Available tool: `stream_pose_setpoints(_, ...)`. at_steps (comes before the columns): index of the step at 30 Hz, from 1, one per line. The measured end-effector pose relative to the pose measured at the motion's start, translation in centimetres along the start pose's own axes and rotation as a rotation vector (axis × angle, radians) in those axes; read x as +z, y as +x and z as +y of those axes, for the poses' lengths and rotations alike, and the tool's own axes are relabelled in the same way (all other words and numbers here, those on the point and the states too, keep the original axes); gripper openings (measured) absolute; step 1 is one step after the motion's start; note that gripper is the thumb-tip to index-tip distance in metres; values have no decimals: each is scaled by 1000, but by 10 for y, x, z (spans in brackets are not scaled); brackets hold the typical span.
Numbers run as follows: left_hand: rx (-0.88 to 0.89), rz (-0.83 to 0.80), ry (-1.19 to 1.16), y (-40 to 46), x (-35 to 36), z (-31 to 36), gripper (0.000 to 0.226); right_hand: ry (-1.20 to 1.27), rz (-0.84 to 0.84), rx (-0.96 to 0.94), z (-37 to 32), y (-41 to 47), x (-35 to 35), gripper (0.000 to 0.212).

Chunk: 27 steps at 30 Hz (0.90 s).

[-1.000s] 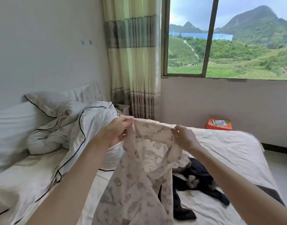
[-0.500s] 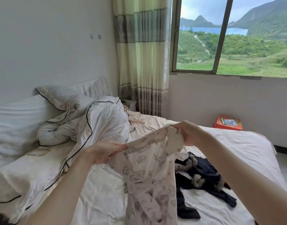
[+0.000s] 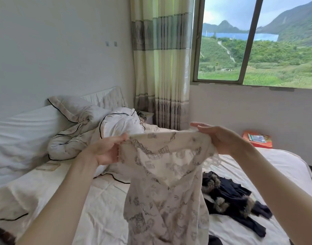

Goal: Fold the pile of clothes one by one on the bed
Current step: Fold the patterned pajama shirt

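Note:
I hold a cream garment with a grey print (image 3: pixel 165 188) up in the air above the bed (image 3: pixel 105 206). My left hand (image 3: pixel 107 151) pinches its top edge at the left shoulder. My right hand (image 3: pixel 217 138) holds the top edge at the right, fingers partly stretched out over the cloth. The garment hangs down between my forearms, its neckline facing me. A dark navy garment with brown fur trim (image 3: pixel 229 197) lies crumpled on the sheet to the right, partly hidden behind the hanging cloth.
A bunched white duvet with black piping (image 3: pixel 91 135) and pillows (image 3: pixel 19 138) fill the bed's left side near the headboard. A curtain (image 3: pixel 162 68) and window (image 3: pixel 257 43) stand behind. An orange box (image 3: pixel 257 141) sits beyond the bed's far right.
My hands have drawn apart and levelled, spreading the garment's top edge wide. The left hand rose from its lower position; the cloth now hangs flatter and open.

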<state>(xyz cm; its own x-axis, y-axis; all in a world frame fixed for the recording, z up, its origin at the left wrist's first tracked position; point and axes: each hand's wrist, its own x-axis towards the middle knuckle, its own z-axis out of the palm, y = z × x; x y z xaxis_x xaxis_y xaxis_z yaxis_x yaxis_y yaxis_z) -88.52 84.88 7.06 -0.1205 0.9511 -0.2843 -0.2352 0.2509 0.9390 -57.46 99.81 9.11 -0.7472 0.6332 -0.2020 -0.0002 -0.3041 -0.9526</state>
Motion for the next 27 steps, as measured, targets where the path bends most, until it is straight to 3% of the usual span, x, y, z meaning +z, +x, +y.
stream_pose_setpoints(2, -90, 79, -85, 4, -2, -22, 31, -10, -32, 98, 21, 2, -3, 35)
stream_pose_setpoints(5, -132, 156, -215, 11, -5, -39, 26, -129, -31, 65, 36, 5, -3, 26)
stream_pose_setpoints(9, -86, 117, -33, 13, -7, -35, 33, -954, 125, -116, 43, 6, 6, 25)
stream_pose_setpoints(10, -54, 82, 29, 11, -8, -33, 37, -1066, 150, -152, 45, 6, 8, 20)
stream_pose_setpoints(13, 84, 16, 224, 6, -10, -32, 56, -1084, 282, -243, 45, 10, 4, 4)
stream_pose_setpoints(15, 192, -8, 456, 4, -2, -36, 53, -1014, 337, -235, 43, 11, -1, 9)
stream_pose_setpoints(18, 452, 201, 871, 11, 9, -40, 29, -903, 358, -239, 37, 10, -4, 10)
stream_pose_setpoints(20, 584, 300, 1012, 14, 15, -40, 25, -847, 387, -286, 34, 10, -5, 17)
stream_pose_setpoints(24, 742, 393, 979, 16, 25, -34, 35, -843, 487, -392, 32, 15, -3, 33)
stream_pose_setpoints(27, 640, 372, 699, 17, 38, -37, 31, -959, 519, -404, 37, 18, -1, 31)
